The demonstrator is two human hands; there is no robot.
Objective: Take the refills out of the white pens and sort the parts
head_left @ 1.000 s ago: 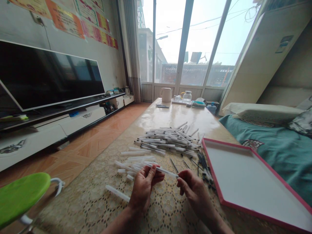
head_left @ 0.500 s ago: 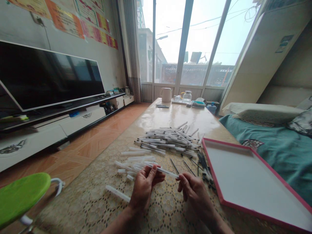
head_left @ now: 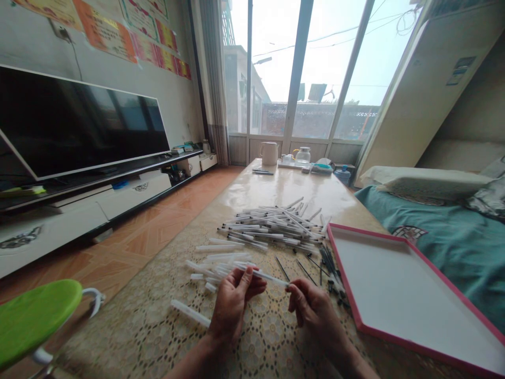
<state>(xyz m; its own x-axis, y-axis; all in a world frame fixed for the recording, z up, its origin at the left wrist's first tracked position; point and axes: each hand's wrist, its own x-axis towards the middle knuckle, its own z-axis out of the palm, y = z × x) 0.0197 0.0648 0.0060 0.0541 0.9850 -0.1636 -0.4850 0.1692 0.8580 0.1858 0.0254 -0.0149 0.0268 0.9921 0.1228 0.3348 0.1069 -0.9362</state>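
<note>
My left hand point(head_left: 233, 301) is closed around a clear white pen barrel point(head_left: 268, 277) that points right. My right hand point(head_left: 313, 310) pinches the barrel's right end, fingers curled; what sits in that pinch is too small to see. Both hands hover low over the lace-covered table point(head_left: 158, 326). Just beyond my left hand lie several empty white barrels point(head_left: 215, 260). Farther back sits a big heap of assembled pens point(head_left: 274, 226). Thin dark refills point(head_left: 325, 263) lie beyond my right hand.
A white tray with a pink rim point(head_left: 398, 295) lies at the right, beside a teal bed point(head_left: 453, 237). A white jug point(head_left: 269, 153) and glass kettle point(head_left: 303, 156) stand at the table's far end. A green stool point(head_left: 35, 318) is at lower left; a TV point(head_left: 79, 126) at left.
My right hand has shifted slightly right and down along the barrel's end. My left hand and the piles on the table have stayed put.
</note>
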